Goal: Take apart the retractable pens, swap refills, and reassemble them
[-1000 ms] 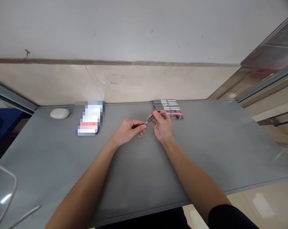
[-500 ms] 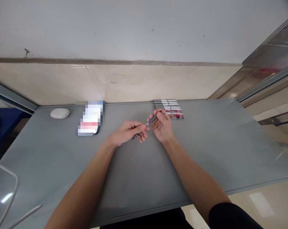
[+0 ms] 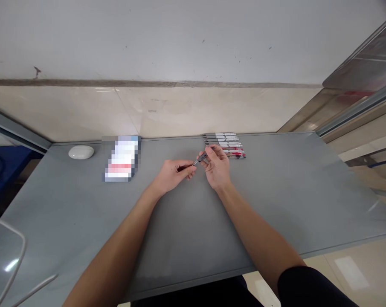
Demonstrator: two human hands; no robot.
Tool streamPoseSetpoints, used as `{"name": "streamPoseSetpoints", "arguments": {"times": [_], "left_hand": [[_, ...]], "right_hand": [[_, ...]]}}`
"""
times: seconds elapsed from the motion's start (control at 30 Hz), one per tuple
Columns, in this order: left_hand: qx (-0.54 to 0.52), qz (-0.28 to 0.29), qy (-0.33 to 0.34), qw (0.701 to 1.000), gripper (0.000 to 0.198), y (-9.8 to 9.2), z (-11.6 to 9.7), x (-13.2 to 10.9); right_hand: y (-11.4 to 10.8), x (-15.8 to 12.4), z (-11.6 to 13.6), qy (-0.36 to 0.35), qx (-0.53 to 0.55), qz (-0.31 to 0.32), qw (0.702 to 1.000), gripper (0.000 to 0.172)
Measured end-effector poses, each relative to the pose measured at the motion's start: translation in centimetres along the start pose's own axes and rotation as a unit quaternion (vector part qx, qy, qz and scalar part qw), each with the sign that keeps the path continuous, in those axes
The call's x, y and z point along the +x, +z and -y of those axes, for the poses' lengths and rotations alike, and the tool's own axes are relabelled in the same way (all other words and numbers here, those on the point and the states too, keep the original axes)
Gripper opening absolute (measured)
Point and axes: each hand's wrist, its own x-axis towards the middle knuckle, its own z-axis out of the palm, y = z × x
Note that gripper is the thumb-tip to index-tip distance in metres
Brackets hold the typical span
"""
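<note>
A pen [image 3: 201,158] with a dark grip and a clear section is held between my two hands above the grey table. My left hand [image 3: 173,175] pinches its lower left end, and the fingers cover part of it. Around the dark grip at the upper right, the fingers of my right hand [image 3: 217,167] are closed. Just beyond my right hand, several pens [image 3: 223,139] lie side by side in a row, some white and grey, some with red parts. The nearest pens in that row are partly hidden by my right hand.
A phone [image 3: 121,158] with a blurred screen lies left of my hands on the grey table [image 3: 276,192]. Farther left sits a white rounded case [image 3: 81,152]. A white cable [image 3: 21,238] curves at the lower left. The tiled wall [image 3: 180,111] borders the table's far edge.
My left hand has turned and its fingers have closed further over the pen's lower end, whose dark tip no longer shows. My right thumb has shifted slightly left along the grip.
</note>
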Motion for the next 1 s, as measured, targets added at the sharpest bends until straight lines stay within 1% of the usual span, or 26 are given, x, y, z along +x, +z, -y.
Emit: {"name": "streamPoseSetpoints", "arguments": {"times": [0.1, 0.17, 0.3, 0.4, 0.47, 0.5, 0.57, 0.6, 0.67, 0.73, 0.8, 0.87, 1.0], "left_hand": [[-0.085, 0.065, -0.030, 0.994, 0.029, -0.4, -0.5, -0.2], [-0.136, 0.096, -0.048, 0.985, 0.030, -0.7, -0.8, -0.3], [-0.210, 0.118, -0.074, 0.968, 0.031, -0.8, -1.0, -0.5], [-0.215, 0.120, -0.079, 0.966, 0.032, -0.8, -1.0, -0.5], [-0.183, 0.116, -0.064, 0.974, 0.031, -0.6, -1.0, -0.4], [-0.157, 0.104, -0.049, 0.981, 0.031, -0.5, -0.9, -0.4], [-0.085, 0.060, -0.011, 0.994, 0.030, 0.0, -0.6, -0.2], [-0.050, 0.017, 0.011, 0.999, 0.028, 0.3, -0.4, -0.1], [0.018, -0.039, 0.040, 0.998, 0.026, 0.8, 0.1, 0.0], [0.049, -0.062, 0.054, 0.995, 0.026, 1.2, 0.6, 0.1], [0.054, -0.060, 0.055, 0.995, 0.026, 1.4, 0.7, 0.1], [0.034, -0.050, 0.044, 0.997, 0.027, 1.3, 0.5, 0.2], [-0.053, 0.001, 0.005, 0.999, 0.030, 0.7, -0.3, 0.0]], "right_hand": [[-0.2, -0.1, 0.1, 0.017, 0.000, 0.032, 0.999, 0.016], [-0.4, -0.2, 0.2, 0.026, 0.022, 0.053, 0.998, 0.014], [-0.7, -0.3, 0.3, 0.036, 0.056, 0.079, 0.995, 0.015], [-0.9, -0.3, 0.3, 0.045, 0.052, 0.080, 0.994, 0.017], [-0.9, -0.2, 0.3, 0.041, 0.044, 0.071, 0.996, 0.016], [-0.9, -0.1, 0.3, 0.034, 0.039, 0.063, 0.997, 0.015], [-0.8, 0.0, 0.2, 0.018, 0.027, 0.038, 0.999, 0.016], [-0.8, 0.1, 0.2, 0.011, 0.020, 0.023, 0.999, 0.016], [-0.7, 0.2, 0.2, -0.002, 0.012, -0.007, 1.000, 0.018], [-0.6, 0.3, 0.2, -0.013, 0.008, -0.025, 1.000, 0.020], [-0.6, 0.3, 0.3, -0.019, 0.000, -0.031, 0.999, 0.021], [-0.6, 0.3, 0.3, -0.021, -0.008, -0.032, 0.999, 0.020], [-0.7, 0.2, 0.5, -0.008, 0.002, -0.005, 1.000, 0.019]]}}
